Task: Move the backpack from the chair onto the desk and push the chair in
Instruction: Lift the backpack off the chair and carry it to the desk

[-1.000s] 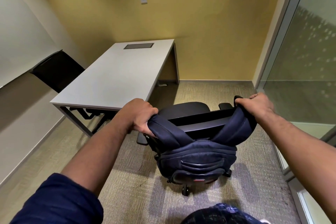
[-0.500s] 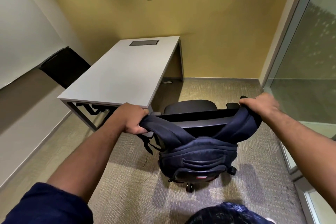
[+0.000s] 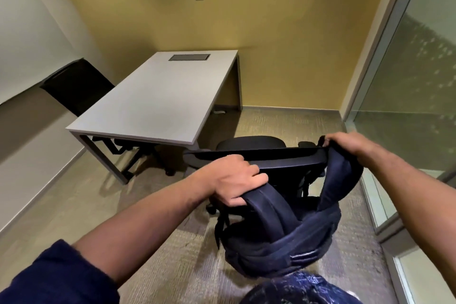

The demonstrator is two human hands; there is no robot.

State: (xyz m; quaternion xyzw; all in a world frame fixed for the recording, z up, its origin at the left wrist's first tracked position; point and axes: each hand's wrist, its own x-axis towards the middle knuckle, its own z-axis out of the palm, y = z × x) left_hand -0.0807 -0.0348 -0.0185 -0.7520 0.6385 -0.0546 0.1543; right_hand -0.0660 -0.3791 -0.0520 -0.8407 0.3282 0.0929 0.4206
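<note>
A dark navy backpack (image 3: 278, 242) hangs by its two shoulder straps behind the black office chair (image 3: 249, 145). My left hand (image 3: 234, 180) grips the left strap, which is off the chair back and held in front of it. My right hand (image 3: 350, 145) grips the right strap, still looped over the right end of the chair's top edge. The white desk (image 3: 158, 101) stands to the left and beyond the chair. The chair's seat faces away from me, near the desk's right corner.
A second black chair (image 3: 76, 84) sits tucked at the desk's left side by the white wall. A glass partition (image 3: 409, 81) runs along the right. A grey cable hatch (image 3: 189, 57) is set in the desk's far end. Carpet floor surrounds the chair.
My left hand has pulled the left strap off the chair back, toward me and to the right. The backpack has swung lower and nearer. My right hand stays at the chair's right corner.
</note>
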